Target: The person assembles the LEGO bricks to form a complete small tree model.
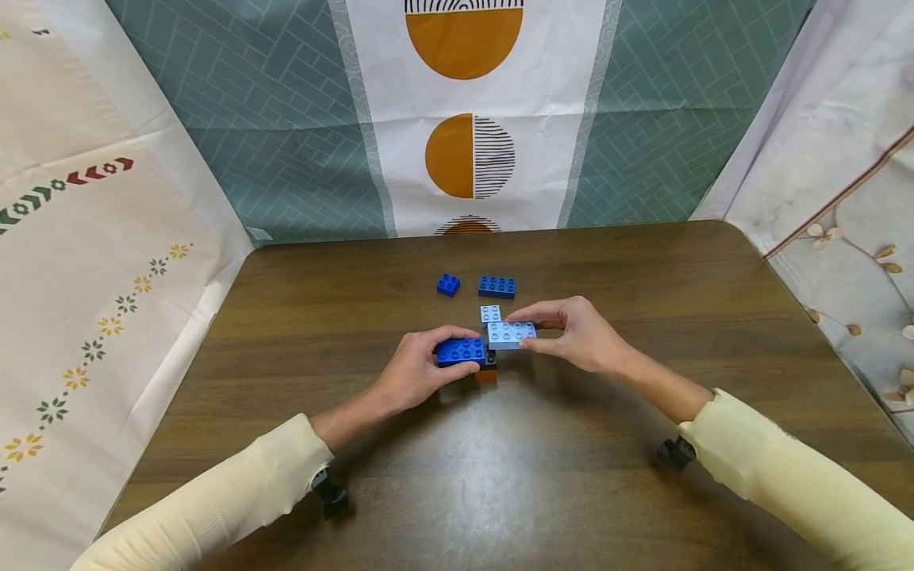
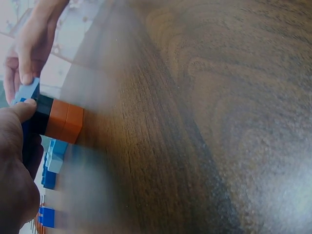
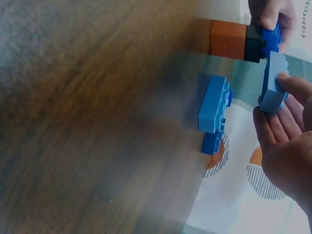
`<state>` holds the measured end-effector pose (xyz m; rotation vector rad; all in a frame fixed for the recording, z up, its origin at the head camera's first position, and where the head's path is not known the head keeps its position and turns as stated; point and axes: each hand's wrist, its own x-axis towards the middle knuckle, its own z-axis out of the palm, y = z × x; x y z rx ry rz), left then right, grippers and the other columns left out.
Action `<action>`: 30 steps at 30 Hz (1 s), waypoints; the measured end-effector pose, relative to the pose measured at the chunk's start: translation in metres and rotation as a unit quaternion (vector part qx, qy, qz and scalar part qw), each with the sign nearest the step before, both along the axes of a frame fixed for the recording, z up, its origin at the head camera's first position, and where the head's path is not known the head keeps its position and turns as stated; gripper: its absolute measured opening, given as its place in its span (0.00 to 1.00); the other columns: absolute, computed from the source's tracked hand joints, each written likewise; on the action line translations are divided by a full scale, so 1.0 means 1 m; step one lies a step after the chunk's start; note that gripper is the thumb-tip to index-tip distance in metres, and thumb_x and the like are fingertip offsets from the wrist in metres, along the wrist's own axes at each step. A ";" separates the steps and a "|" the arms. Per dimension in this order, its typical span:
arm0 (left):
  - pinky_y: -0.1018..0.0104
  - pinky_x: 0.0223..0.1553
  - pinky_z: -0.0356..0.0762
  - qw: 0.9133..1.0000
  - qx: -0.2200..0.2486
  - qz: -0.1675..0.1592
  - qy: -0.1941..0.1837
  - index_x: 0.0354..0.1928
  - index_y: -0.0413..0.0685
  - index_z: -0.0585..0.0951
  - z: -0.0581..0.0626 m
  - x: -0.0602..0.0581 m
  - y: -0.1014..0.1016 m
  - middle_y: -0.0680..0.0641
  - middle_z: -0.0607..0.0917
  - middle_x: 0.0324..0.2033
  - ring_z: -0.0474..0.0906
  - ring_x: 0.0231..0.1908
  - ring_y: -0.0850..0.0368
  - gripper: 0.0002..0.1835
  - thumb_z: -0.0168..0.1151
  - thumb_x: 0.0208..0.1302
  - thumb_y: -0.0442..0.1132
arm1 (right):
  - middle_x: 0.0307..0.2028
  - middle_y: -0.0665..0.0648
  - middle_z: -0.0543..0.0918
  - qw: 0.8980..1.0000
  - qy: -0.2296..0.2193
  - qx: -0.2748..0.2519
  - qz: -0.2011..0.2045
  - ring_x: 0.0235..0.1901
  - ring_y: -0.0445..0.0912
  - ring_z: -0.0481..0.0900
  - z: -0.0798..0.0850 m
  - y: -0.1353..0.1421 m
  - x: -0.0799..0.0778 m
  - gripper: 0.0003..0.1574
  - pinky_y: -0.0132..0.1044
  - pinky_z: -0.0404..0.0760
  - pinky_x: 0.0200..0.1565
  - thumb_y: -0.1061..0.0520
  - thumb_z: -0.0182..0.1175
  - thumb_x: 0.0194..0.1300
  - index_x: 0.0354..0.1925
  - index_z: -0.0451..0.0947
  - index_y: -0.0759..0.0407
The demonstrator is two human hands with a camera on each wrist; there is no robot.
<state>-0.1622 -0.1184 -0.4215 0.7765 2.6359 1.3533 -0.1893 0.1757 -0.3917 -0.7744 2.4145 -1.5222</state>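
Observation:
A stack of orange bricks (image 2: pixel 66 120) with a black brick (image 2: pixel 42 114) on top stands upright on the table. My left hand (image 1: pixel 417 366) pinches a dark blue brick (image 1: pixel 460 350) at the top of that stack, jutting out to the left. My right hand (image 1: pixel 581 337) grips a light blue brick (image 1: pixel 511 334) between thumb and fingers, just right of the dark blue one. In the right wrist view the light blue brick (image 3: pixel 274 83) is off the table, its near end close to the stack; whether they touch I cannot tell.
Behind the stack lies another light blue brick (image 1: pixel 490 313), partly hidden in the head view. Farther back are a small dark blue brick (image 1: pixel 448 285) and a longer dark blue brick (image 1: pixel 497 287). The wooden table (image 1: pixel 321 301) meets a patterned cloth (image 1: pixel 286 127) at its far edge.

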 end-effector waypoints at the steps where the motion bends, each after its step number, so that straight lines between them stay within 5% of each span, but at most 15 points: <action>1: 0.52 0.55 0.86 1.000 0.000 0.000 0.000 0.62 0.52 0.85 0.000 0.000 0.000 0.44 0.87 0.57 0.86 0.51 0.49 0.22 0.76 0.69 0.44 | 0.58 0.61 0.87 1.000 -0.001 0.000 0.002 0.55 0.55 0.87 0.000 0.000 0.001 0.23 0.63 0.82 0.58 0.66 0.75 0.65 0.59 0.87 0.61; 30: 0.62 0.50 0.86 0.998 0.018 -0.014 0.057 0.60 0.52 0.87 0.003 -0.003 0.013 0.48 0.89 0.55 0.85 0.45 0.58 0.19 0.75 0.69 0.44 | 0.57 0.62 0.88 0.999 0.020 0.028 0.010 0.56 0.56 0.86 0.001 -0.006 0.017 0.22 0.61 0.82 0.58 0.67 0.75 0.64 0.57 0.89 0.59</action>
